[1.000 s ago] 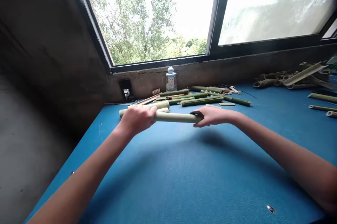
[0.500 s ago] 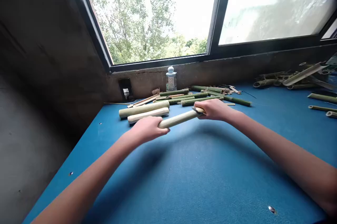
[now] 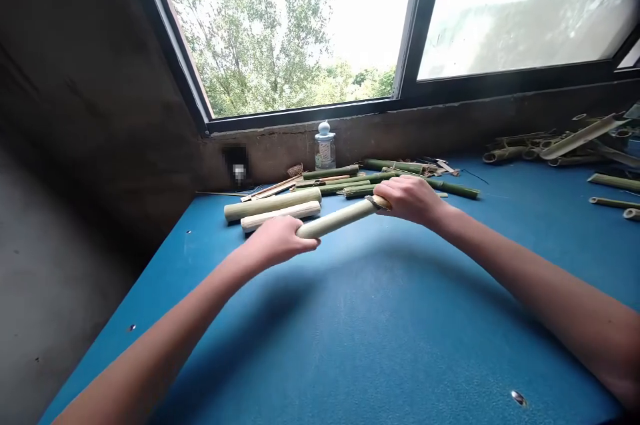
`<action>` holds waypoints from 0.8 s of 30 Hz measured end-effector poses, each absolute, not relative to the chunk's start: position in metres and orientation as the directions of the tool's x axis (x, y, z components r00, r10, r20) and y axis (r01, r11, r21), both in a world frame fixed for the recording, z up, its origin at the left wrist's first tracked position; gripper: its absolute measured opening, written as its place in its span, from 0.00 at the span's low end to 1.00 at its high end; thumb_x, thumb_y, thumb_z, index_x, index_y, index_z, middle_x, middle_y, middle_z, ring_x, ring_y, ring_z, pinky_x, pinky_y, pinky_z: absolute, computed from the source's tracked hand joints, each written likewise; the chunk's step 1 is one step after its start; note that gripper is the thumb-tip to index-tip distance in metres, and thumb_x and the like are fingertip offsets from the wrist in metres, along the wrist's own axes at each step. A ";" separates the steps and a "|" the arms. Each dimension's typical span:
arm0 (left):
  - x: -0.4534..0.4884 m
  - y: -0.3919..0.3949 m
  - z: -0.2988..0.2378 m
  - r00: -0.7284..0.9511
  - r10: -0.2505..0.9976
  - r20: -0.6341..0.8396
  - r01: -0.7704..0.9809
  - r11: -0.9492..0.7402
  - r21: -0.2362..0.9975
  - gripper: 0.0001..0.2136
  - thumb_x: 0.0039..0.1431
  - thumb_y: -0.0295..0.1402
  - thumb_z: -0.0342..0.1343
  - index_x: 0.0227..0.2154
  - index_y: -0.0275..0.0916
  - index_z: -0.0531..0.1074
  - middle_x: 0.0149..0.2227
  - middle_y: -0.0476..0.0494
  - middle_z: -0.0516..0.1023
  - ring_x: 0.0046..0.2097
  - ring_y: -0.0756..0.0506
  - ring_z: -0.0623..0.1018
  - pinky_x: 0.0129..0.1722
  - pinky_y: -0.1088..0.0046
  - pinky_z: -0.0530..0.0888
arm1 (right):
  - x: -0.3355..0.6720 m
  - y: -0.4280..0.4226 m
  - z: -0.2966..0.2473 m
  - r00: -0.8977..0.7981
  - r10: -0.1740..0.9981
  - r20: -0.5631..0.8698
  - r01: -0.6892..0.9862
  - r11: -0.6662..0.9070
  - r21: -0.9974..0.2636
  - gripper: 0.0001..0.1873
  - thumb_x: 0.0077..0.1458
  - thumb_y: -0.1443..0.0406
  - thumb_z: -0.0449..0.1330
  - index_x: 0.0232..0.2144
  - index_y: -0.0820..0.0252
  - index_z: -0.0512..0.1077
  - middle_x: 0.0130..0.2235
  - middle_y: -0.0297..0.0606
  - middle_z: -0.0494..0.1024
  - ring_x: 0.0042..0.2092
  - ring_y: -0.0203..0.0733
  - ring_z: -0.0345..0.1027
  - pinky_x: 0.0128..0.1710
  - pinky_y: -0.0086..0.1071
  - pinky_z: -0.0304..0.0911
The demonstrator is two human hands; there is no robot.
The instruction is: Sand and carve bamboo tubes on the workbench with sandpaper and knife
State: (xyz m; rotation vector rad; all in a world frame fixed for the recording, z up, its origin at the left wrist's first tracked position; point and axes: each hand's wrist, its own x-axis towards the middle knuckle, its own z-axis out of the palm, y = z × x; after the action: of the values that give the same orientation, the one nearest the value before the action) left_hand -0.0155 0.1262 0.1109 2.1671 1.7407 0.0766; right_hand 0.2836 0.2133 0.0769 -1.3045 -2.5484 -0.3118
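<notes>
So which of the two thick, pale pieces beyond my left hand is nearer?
The whitish front piece, partly hidden by your left hand; the greener, thicker piece lies behind.

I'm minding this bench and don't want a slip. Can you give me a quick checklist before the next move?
1. Left hand gripping the held bamboo at its near-left end: ok.
2. Right hand gripping the opposite end: ok.
3. Held bamboo running straight across the view: not ok, it slants up to the right.
4. Dark edge beside the right hand identified: cannot tell, too small.
5. Jar upright at the back: ok.
6. Grip firmness: cannot tell from the picture.
</notes>
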 end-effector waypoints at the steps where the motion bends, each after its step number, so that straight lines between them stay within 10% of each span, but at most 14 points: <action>1: -0.018 0.127 0.112 0.267 0.924 -0.273 0.909 -0.147 0.390 0.21 0.54 0.54 0.54 0.24 0.39 0.67 0.25 0.43 0.72 0.28 0.42 0.75 0.26 0.68 0.69 | 0.285 0.213 0.078 -0.569 0.748 0.341 0.810 0.582 0.076 0.15 0.59 0.57 0.54 0.33 0.64 0.73 0.37 0.51 0.78 0.40 0.54 0.69 0.40 0.39 0.53; 11: -0.022 0.136 0.093 0.275 0.862 -0.426 0.774 0.064 0.630 0.24 0.56 0.58 0.51 0.32 0.38 0.69 0.31 0.44 0.77 0.25 0.48 0.74 0.21 0.74 0.69 | 0.287 0.232 0.043 -0.663 0.697 0.274 0.670 0.715 -0.198 0.28 0.66 0.47 0.46 0.58 0.54 0.70 0.57 0.40 0.76 0.55 0.52 0.72 0.52 0.40 0.65; 19: 0.025 0.109 0.052 0.247 0.969 0.008 0.842 -0.218 0.494 0.11 0.61 0.38 0.53 0.43 0.39 0.71 0.43 0.37 0.76 0.48 0.35 0.74 0.49 0.58 0.70 | 0.252 0.229 0.004 -0.557 0.732 0.391 0.640 0.679 -0.360 0.31 0.70 0.53 0.37 0.59 0.61 0.70 0.62 0.47 0.70 0.69 0.59 0.52 0.67 0.62 0.44; 24: 0.017 0.122 0.058 0.250 0.945 0.212 0.803 -0.325 0.499 0.08 0.63 0.34 0.52 0.39 0.42 0.75 0.44 0.46 0.77 0.47 0.44 0.75 0.50 0.71 0.70 | 0.216 0.191 0.000 -0.682 0.609 0.406 0.487 0.792 -0.369 0.27 0.71 0.54 0.41 0.58 0.55 0.71 0.60 0.40 0.74 0.66 0.49 0.60 0.67 0.50 0.53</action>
State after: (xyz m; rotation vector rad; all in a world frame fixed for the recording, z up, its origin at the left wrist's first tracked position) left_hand 0.0166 0.1219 0.0576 2.2377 1.6195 0.6975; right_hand 0.2160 0.1912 -0.0002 -0.8152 -2.4616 0.3138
